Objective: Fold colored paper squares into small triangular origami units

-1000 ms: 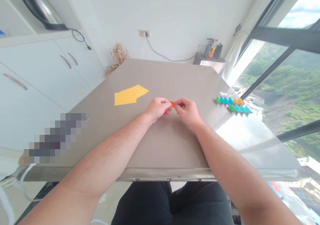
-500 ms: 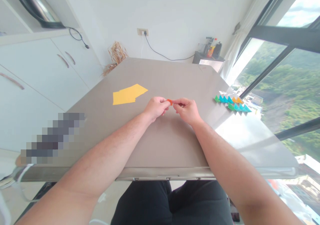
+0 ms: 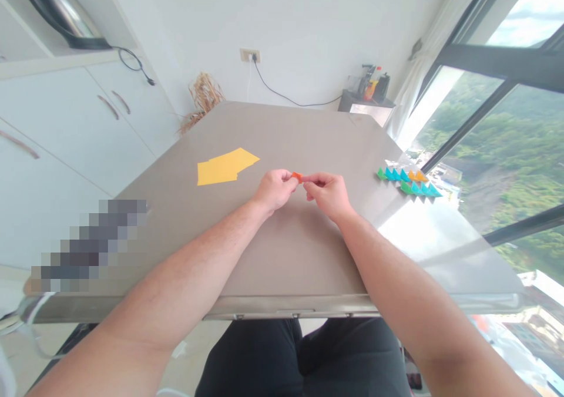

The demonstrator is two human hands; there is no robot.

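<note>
A small folded piece of orange paper [image 3: 296, 177] is held above the middle of the table. My left hand [image 3: 275, 189] is closed, pinching it between thumb and fingers from the left. From the right, my right hand [image 3: 329, 194] meets the paper's edge with a straightened index finger, the thumb close beneath it and the other fingers curled. My fingers cover part of the paper, so its full shape is hidden. Flat yellow paper sheets [image 3: 224, 167] lie overlapping to the left of my hands.
Several small folded paper pieces in green, blue and orange [image 3: 404, 175] stand in two rows on the right, by the window. The grey-brown table [image 3: 282, 256] extends under my arms. A pixelated dark object [image 3: 94, 241] lies at its left edge.
The orange paper has moved slightly left, and more of it shows above my left fingers. My right index finger has straightened against its edge. The view has shifted a little.
</note>
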